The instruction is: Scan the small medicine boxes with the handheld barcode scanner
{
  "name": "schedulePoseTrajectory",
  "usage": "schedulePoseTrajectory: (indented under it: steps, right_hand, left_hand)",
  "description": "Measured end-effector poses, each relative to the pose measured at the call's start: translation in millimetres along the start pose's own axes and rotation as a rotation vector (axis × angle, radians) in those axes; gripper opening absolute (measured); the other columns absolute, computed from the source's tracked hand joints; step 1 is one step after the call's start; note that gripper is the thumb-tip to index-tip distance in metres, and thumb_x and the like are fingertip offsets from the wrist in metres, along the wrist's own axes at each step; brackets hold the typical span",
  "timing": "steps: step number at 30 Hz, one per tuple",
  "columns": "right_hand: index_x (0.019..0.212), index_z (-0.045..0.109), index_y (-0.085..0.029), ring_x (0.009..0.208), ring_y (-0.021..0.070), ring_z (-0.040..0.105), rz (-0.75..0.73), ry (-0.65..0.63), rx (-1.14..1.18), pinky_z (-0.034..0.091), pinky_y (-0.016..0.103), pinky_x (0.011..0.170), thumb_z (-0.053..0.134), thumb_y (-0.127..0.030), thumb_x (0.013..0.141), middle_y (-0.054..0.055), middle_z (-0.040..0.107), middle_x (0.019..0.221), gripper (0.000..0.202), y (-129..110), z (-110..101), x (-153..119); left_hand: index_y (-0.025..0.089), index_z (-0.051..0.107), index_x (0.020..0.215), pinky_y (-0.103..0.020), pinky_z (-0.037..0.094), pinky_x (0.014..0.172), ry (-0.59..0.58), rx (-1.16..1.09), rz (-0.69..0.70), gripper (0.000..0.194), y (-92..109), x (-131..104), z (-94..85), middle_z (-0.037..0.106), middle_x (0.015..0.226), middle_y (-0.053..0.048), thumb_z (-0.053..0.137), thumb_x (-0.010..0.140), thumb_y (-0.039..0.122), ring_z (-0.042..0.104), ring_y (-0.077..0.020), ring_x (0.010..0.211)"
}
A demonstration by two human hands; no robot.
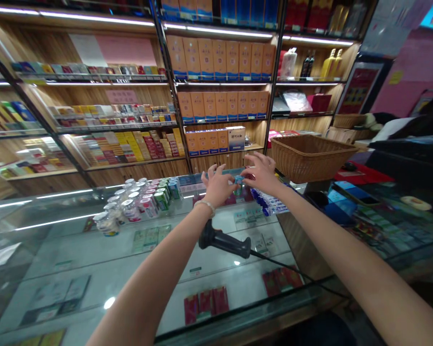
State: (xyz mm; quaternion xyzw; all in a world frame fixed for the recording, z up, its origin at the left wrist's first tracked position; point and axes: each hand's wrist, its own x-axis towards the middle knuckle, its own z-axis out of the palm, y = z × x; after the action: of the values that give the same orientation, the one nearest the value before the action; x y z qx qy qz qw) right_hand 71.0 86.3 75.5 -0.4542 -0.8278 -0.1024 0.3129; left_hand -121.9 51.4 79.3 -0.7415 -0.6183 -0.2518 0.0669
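Near the far edge of the glass counter (pixel 111 271), a small container (pixel 238 183) is showing a glossy blue-green, bluer on top and greener below. The left hand (pixel 218 185) and right hand (pixel 260 173) are pinching it from either side, their other fingers spreading. Lettering on the blue-and-white packets (pixel 270 206), lying toward the counter's right edge, is staying too blurred to read; a white shelf box (pixel 236 139) is bearing dark characters.

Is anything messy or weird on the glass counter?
I see nothing spilled or broken. The barcode scanner lies at a slant on the glass counter, its cable trailing off, so it looks less tidy than the lined-up bottles.
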Motion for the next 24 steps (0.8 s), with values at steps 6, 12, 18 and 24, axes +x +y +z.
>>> schedulePoseTrajectory:
  steps: [6,12,18,24]
  right_hand:
    - [0.104,0.082,-0.032,0.154,0.036,0.02,0.034,-0.077,0.028,0.016,0.061,0.12,0.071,-0.042,0.091,0.005,0.044,0.163,0.02,30,22,19]
    - [0.104,0.083,-0.032,0.155,0.0353,0.019,0.038,-0.122,0.014,0.013,0.061,0.12,0.071,-0.041,0.091,0.004,0.043,0.165,0.02,54,49,29]
    - [0.103,0.083,-0.032,0.155,0.0353,0.021,0.059,-0.131,0.017,0.013,0.061,0.12,0.073,-0.041,0.089,0.005,0.044,0.164,0.019,65,64,32]
    - [0.099,0.083,-0.032,0.155,0.0357,0.022,0.074,-0.137,0.001,0.014,0.061,0.12,0.075,-0.036,0.088,0.004,0.046,0.163,0.015,72,73,40]
  left_hand:
    - [0.033,0.083,0.094,-0.068,0.018,0.124,-0.026,-0.009,-0.065,0.024,0,27,26.0,0.048,0.163,-0.003,0.071,0.089,0.053,0.029,-0.0372,0.155]
    - [0.037,0.083,0.099,-0.069,0.021,0.122,-0.138,0.036,-0.15,0.027,3,47,49.7,0.045,0.164,-0.001,0.07,0.088,0.057,0.027,-0.0376,0.154]
    - [0.038,0.084,0.097,-0.069,0.023,0.12,-0.209,0.061,-0.138,0.028,-1,68,62.1,0.046,0.163,0.0,0.074,0.083,0.06,0.026,-0.0412,0.153]
    - [0.04,0.083,0.097,-0.068,0.022,0.12,-0.255,0.077,-0.148,0.032,-6,85,76.8,0.047,0.163,0.001,0.068,0.085,0.066,0.027,-0.0396,0.153]
